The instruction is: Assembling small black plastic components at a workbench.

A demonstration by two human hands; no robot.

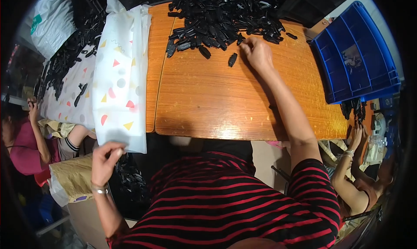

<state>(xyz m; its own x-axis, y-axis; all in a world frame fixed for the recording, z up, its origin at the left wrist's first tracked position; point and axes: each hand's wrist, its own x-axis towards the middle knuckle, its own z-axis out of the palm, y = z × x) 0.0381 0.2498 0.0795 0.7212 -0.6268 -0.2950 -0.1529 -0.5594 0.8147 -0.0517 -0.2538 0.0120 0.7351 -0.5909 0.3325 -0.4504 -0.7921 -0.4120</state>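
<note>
At the near edge of the pile, my right hand (257, 53) is closed in a pinch on a small black plastic piece (240, 38). A single oblong black piece (233, 59) lies on the wood just left of that hand. The large heap of black pieces (213, 21) covers the far part of the table. My left hand (104, 158) is by the lower end of the patterned plastic sheet (119, 97), its fingers loosely bent and slightly blurred, with nothing visible in them. Below it, between table and lap, more black pieces (130, 173) lie in a dark container.
A blue plastic crate (356, 53) stands tilted at the table's right. The wooden table (208, 105) spans the middle. Another person (30, 144) works at the left beside more black pieces; a second person's arms (352, 162) reach in at the right. A white bag (52, 25) sits far left.
</note>
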